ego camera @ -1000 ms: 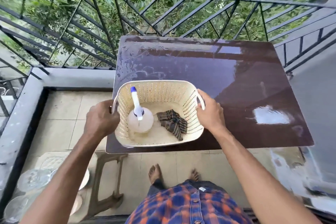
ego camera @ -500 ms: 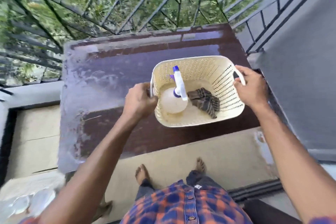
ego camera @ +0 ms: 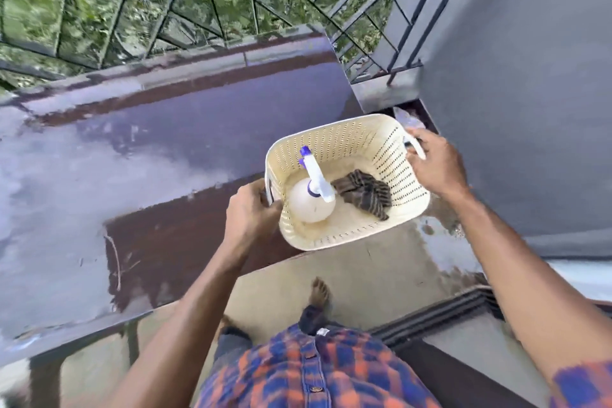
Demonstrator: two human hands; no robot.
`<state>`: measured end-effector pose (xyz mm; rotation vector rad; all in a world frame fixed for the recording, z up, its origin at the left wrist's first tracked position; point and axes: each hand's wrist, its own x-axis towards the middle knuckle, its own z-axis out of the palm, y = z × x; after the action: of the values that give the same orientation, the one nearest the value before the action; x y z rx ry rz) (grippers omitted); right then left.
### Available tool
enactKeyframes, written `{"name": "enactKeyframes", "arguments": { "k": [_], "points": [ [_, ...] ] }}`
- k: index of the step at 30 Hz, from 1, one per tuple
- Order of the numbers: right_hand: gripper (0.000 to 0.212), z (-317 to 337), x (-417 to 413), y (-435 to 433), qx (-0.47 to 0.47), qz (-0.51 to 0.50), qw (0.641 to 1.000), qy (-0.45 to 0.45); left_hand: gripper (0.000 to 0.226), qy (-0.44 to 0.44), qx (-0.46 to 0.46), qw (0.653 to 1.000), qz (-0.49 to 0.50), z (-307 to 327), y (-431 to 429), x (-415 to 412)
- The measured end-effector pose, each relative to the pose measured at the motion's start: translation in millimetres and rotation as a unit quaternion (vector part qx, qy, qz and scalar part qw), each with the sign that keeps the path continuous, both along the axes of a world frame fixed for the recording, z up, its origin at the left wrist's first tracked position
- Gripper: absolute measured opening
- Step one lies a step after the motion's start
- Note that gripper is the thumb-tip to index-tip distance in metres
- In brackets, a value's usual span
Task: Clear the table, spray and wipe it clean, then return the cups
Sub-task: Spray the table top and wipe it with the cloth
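Table [ego camera: 159,156], streaked and glossy, lies left of the fingers. Left hand [ego camera: 250,215] and right hand [ego camera: 435,167] curl round the handles of the basket [ego camera: 331,137], with spray bottle [ego camera: 309,204] and cloth [ego camera: 362,192] between them. Seems the basket is going off; next it needs a level set-down.

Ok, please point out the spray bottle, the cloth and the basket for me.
spray bottle [ego camera: 305,206], head view, on its round white body.
cloth [ego camera: 361,193], head view, on the middle of its folds.
basket [ego camera: 347,142], head view, on its far perforated wall.
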<state>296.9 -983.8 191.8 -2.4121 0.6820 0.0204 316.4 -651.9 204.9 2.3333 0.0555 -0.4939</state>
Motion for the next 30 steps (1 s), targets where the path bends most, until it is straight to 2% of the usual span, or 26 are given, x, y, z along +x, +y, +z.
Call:
{"name": "enactKeyframes", "arguments": {
  "k": [4,6,8,10,11,13,15,17,20,23,25,26,30],
  "points": [
    [0.049,-15.4,-8.8,-5.2,0.014,0.011,0.999,-0.028,0.01,-0.003,0.02,1.0,0.018,-7.9,-7.7,-4.8],
    [0.047,-14.8,-11.2,-3.5,-0.024,0.02,0.999,-0.042,0.012,-0.011,0.031,0.999,0.034,-7.0,-8.2,-7.5],
    [0.052,-13.2,-14.0,-1.9,-0.074,0.031,0.994,-0.079,0.032,-0.026,0.045,0.998,0.047,-4.8,-10.8,-11.9],
    [0.053,-11.1,-14.7,2.8,-0.135,0.07,0.979,-0.136,0.07,-0.096,0.085,0.991,0.025,-6.5,-13.2,-16.3],
    [0.05,-10.8,-14.3,5.8,-0.161,0.098,0.969,-0.157,0.081,-0.142,0.105,0.984,0.002,-7.2,-16.0,-18.2],
    [0.039,-12.7,-14.5,18.0,-0.195,0.146,0.957,-0.16,0.085,-0.2,0.114,0.972,-0.036,-5.4,-25.0,-21.7],
    [0.029,-14.3,-12.6,34.9,-0.218,0.176,0.948,-0.149,0.081,-0.219,0.114,0.966,-0.08,-4.8,-35.8,-21.4],
    [0.025,-17.7,-10.0,49.3,-0.213,0.214,0.945,-0.126,0.08,-0.217,0.117,0.962,-0.114,-9.9,-46.9,-19.8],
    [0.027,-23.8,-2.5,64.4,-0.157,0.295,0.942,0.016,0.069,-0.168,0.094,0.974,-0.117,-17.7,-57.9,-13.2],
    [0.045,-43.7,7.1,62.4,-0.129,0.321,0.928,0.136,0.06,-0.059,0.048,0.994,-0.082,-21.4,-72.1,-2.6],
    [0.063,-61.5,15.2,60.2,-0.145,0.357,0.904,0.183,0.065,-0.023,0.004,0.998,-0.064,-22.0,-79.3,4.1],
    [0.064,-67.5,18.6,61.8,-0.153,0.363,0.899,0.193,0.069,-0.021,-0.015,0.998,-0.056,-23.5,-81.9,7.8],
    [0.026,-63.3,23.8,74.1,-0.214,0.376,0.883,0.179,0.069,-0.06,-0.065,0.995,-0.051,-29.4,-92.4,11.2]
  ]
}}
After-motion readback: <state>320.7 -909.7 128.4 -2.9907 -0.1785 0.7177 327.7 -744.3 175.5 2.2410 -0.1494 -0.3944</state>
